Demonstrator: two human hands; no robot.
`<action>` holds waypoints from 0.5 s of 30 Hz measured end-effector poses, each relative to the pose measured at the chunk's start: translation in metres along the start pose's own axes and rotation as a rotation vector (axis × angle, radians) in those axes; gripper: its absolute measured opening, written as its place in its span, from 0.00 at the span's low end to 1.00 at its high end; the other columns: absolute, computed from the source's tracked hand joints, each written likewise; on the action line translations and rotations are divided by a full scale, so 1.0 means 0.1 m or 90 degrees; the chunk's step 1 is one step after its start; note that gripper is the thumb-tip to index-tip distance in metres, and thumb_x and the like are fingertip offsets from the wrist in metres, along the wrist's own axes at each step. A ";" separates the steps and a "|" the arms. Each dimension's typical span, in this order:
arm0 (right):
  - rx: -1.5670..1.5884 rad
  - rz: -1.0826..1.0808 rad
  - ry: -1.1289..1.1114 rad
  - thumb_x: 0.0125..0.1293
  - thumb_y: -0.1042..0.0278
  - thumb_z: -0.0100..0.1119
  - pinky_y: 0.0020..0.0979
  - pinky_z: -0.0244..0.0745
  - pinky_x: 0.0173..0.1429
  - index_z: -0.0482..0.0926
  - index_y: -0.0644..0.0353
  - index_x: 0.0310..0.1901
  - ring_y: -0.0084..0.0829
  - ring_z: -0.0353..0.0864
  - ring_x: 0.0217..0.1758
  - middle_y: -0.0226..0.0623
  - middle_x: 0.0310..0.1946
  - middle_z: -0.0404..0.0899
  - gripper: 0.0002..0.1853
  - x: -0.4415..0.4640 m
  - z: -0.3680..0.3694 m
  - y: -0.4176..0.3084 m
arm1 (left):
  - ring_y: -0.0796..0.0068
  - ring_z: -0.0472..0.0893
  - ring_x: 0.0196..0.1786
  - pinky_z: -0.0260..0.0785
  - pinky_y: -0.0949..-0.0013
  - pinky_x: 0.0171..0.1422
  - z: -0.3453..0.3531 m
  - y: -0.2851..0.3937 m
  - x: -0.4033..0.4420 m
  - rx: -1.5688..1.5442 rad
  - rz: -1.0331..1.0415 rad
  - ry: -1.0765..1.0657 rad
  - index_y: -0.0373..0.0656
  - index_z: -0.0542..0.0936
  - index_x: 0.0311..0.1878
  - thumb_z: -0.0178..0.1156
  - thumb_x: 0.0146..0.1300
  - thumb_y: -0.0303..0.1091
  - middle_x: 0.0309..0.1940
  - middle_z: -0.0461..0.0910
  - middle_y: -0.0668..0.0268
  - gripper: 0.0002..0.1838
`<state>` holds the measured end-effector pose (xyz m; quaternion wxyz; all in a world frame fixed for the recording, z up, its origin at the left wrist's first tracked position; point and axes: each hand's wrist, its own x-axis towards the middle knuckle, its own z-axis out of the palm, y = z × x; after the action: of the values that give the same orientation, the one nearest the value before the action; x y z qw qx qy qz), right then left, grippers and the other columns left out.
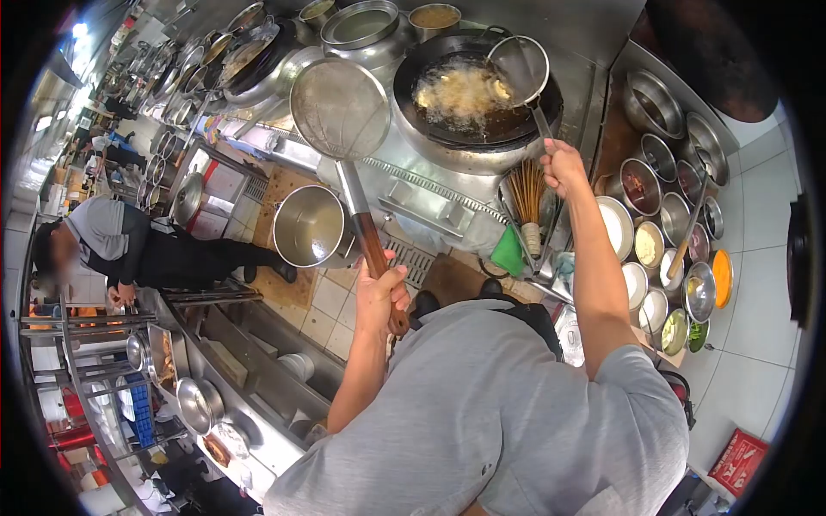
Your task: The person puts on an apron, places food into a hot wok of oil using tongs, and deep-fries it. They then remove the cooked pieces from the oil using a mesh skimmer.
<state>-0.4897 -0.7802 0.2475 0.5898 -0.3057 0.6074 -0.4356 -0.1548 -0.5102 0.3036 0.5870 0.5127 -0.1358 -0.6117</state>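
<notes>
My left hand (379, 292) is closed round the wooden handle of a large round mesh strainer (340, 107), held up over the front of the range. Just below the strainer is a metal pot (308, 225) with cloudy liquid in it; what supports the pot I cannot tell. My right hand (564, 168) grips the handle of a ladle (520, 70), whose round bowl is at the right side of a black wok (413, 125). Pale yellow pieces of food (465, 93) bubble in oil inside the wok.
A bamboo wok brush (527, 193) and a green cloth (508, 253) are below my right hand. Metal bowls of ingredients (644, 185) crowd the right counter. More pots (360, 24) stand behind. A person (129, 241) works at the left beside a counter with a lidded pan (200, 404).
</notes>
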 end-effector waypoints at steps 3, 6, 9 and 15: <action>0.075 0.031 -0.072 0.80 0.66 0.49 0.25 0.49 0.14 0.72 0.59 0.57 0.17 0.54 0.14 0.29 0.24 0.69 0.10 0.14 0.15 -0.02 | 0.84 0.63 0.18 0.56 0.75 0.20 0.02 -0.01 0.03 0.007 0.001 -0.006 0.46 0.71 0.55 0.62 0.64 0.21 0.23 0.67 0.74 0.18; 0.110 0.050 -0.095 0.80 0.72 0.43 0.24 0.49 0.14 0.71 0.59 0.58 0.17 0.54 0.14 0.31 0.25 0.69 0.10 0.20 0.30 -0.10 | 0.84 0.63 0.18 0.57 0.75 0.20 -0.01 -0.04 0.05 0.000 -0.005 -0.018 0.45 0.71 0.55 0.63 0.63 0.21 0.23 0.66 0.74 0.19; 0.138 0.048 -0.095 0.80 0.72 0.43 0.23 0.49 0.14 0.71 0.60 0.58 0.16 0.54 0.14 0.32 0.25 0.70 0.10 0.29 0.38 -0.16 | 0.83 0.65 0.18 0.58 0.74 0.19 -0.01 -0.04 0.03 -0.012 -0.021 -0.018 0.45 0.69 0.54 0.63 0.64 0.20 0.24 0.69 0.71 0.19; 0.142 0.027 -0.073 0.81 0.70 0.43 0.22 0.48 0.13 0.72 0.59 0.57 0.15 0.53 0.13 0.32 0.26 0.71 0.10 0.30 0.46 -0.26 | 0.84 0.65 0.18 0.58 0.74 0.20 -0.08 -0.07 -0.01 -0.003 -0.027 -0.015 0.45 0.69 0.54 0.63 0.63 0.20 0.25 0.69 0.71 0.19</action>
<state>-0.4519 -0.8255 0.2603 0.6632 -0.2498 0.5265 -0.4697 -0.1523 -0.5038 0.2951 0.5732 0.5068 -0.1308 -0.6304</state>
